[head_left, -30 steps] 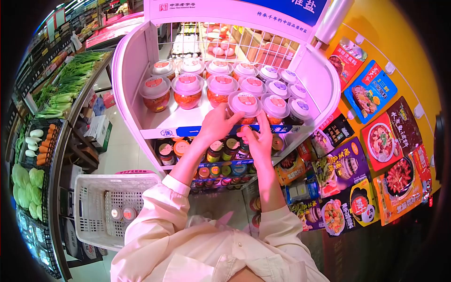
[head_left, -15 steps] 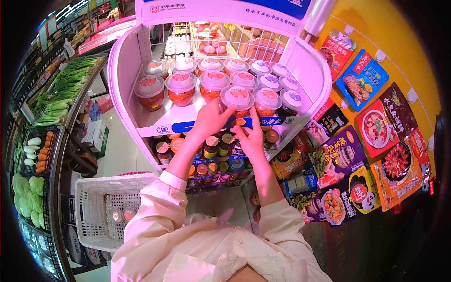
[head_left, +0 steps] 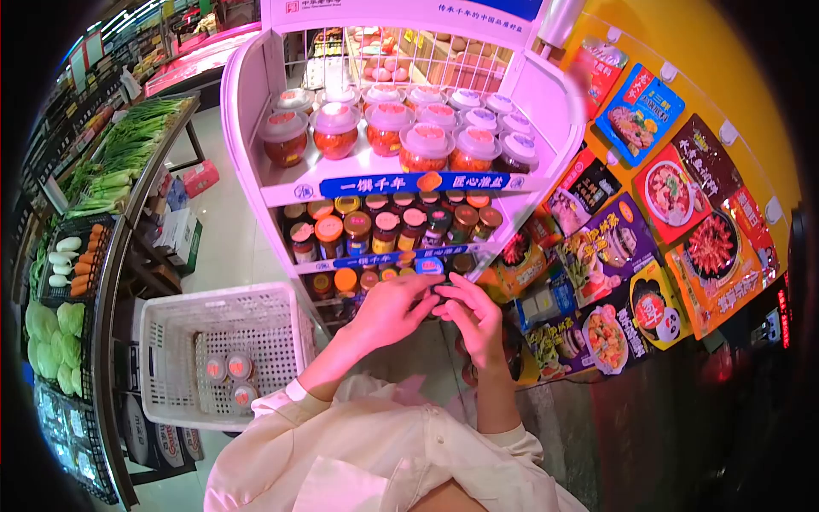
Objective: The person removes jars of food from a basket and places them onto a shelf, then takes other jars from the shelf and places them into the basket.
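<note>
In the head view my left hand and my right hand hover in front of the rack's lower shelves. Their fingertips nearly meet. Both hands have loosely bent fingers, and I see nothing held in either. Above them, clear-lidded tubs of red food stand in rows on the top shelf, with one tub at the front edge. Below that, lidded glass jars fill the middle shelf. My fingers partly cover the jars on the lowest shelf.
A white plastic basket stands at the lower left with three small lidded containers inside. Vegetable crates line the left side. Seasoning packets hang on a yellow display at the right. A wire grid backs the rack.
Both hands have let go of the front tub and come down toward me. The tub stays on the top shelf. My view has tilted down, showing more of the basket and lower shelves.
</note>
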`<state>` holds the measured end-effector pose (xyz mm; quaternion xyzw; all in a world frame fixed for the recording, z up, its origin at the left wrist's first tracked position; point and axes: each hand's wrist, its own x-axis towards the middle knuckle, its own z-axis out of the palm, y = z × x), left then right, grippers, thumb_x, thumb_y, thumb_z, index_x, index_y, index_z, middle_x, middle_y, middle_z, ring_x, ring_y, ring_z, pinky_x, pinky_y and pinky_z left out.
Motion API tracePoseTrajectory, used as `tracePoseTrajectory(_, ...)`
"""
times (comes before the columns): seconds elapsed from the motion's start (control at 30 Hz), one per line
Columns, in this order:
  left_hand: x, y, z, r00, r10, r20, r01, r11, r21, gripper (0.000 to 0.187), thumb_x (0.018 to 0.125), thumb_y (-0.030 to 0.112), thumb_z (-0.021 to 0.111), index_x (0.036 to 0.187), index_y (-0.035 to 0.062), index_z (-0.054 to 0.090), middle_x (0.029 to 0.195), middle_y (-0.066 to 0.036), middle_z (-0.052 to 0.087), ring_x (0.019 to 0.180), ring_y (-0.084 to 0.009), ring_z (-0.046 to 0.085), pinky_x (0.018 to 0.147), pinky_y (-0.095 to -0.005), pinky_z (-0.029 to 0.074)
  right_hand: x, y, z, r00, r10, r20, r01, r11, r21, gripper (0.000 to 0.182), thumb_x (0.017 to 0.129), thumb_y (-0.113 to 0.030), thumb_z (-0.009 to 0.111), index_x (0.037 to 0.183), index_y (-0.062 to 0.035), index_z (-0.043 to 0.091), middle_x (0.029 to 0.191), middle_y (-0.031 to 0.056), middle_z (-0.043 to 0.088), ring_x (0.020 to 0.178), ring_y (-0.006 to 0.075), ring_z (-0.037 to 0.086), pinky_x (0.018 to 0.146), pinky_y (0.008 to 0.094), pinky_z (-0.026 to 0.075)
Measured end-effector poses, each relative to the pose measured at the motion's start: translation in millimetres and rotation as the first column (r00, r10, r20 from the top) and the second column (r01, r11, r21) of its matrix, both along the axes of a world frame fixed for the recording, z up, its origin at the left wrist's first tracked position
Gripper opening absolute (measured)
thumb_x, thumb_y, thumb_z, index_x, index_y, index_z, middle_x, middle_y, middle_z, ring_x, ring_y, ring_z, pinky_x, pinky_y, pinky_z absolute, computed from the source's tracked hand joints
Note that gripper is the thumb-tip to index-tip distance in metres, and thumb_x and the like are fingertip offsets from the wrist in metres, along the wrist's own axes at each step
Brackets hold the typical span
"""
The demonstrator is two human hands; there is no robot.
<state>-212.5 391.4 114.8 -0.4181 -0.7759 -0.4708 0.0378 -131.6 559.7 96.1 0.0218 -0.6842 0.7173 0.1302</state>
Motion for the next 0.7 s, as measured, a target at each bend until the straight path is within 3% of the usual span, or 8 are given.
tracePoseTrajectory(0.07,16.6,-8.6,-9.7,0.997,-0.046,-0.067,0.034,0.983,-0.180,0.037,0.085,0.019,0.064,0.119,0.0056,0.059,0.099,-0.016,0.066,0.087,-0.0334,0.064,0.071,-0.0410,0.052,17.2,-0.8,-17.2,1.000,-0.013,0.025,0.013,1.000,-0.004,0.041,0.093,-0.008,0.056,0.133,0.0003,0.047,0.112,0.0101,0.063,0.089,0.0150,0.064,0.075,0.0252,0.049)
tracePoseTrajectory(0.17,46.9,-22.6,-16.3,0.996,-0.084,0.021,0.086,0.932,-0.352,0.041,0.086,0.022,0.063,0.123,0.0070,0.055,0.101,-0.016,0.065,0.088,-0.0344,0.064,0.074,-0.0426,0.051,43.1,-9.8,-44.7,0.996,0.001,0.088,0.006,0.997,-0.072,0.041,0.093,-0.008,0.056,0.133,-0.0008,0.047,0.109,0.0089,0.064,0.090,0.0143,0.064,0.075,0.0246,0.049)
tracePoseTrajectory(0.43,122.5,-82.1,-45.3,0.990,-0.057,0.127,0.116,0.841,-0.529,0.043,0.088,0.027,0.058,0.126,0.0075,0.052,0.103,-0.020,0.063,0.093,-0.0379,0.062,0.077,-0.0468,0.050,105.1,-69.8,-103.8,0.960,0.113,0.258,-0.079,0.987,-0.139,0.038,0.091,-0.005,0.058,0.128,-0.0024,0.054,0.101,0.0017,0.062,0.088,0.0093,0.060,0.075,0.0236,0.050)
tracePoseTrajectory(0.57,151.7,-111.8,-39.0,0.978,0.018,0.208,0.114,0.788,-0.604,0.044,0.087,0.028,0.059,0.125,0.0074,0.051,0.104,-0.020,0.063,0.093,-0.0385,0.062,0.077,-0.0478,0.050,130.9,-100.9,-110.9,0.956,0.176,0.234,-0.145,0.979,-0.142,0.036,0.091,-0.006,0.058,0.127,-0.0023,0.054,0.100,0.0012,0.061,0.088,0.0093,0.059,0.077,0.0233,0.049)
tracePoseTrajectory(0.7,166.3,-124.8,-39.3,0.983,-0.021,0.181,0.121,0.814,-0.568,0.040,0.087,0.025,0.061,0.122,0.0072,0.053,0.100,-0.020,0.063,0.090,-0.0386,0.062,0.075,-0.0467,0.049,152.1,-114.8,-102.5,0.964,0.159,0.213,-0.135,0.983,-0.124,0.035,0.092,-0.005,0.057,0.127,-0.0021,0.054,0.101,0.0029,0.061,0.090,0.0100,0.059,0.079,0.0226,0.048)
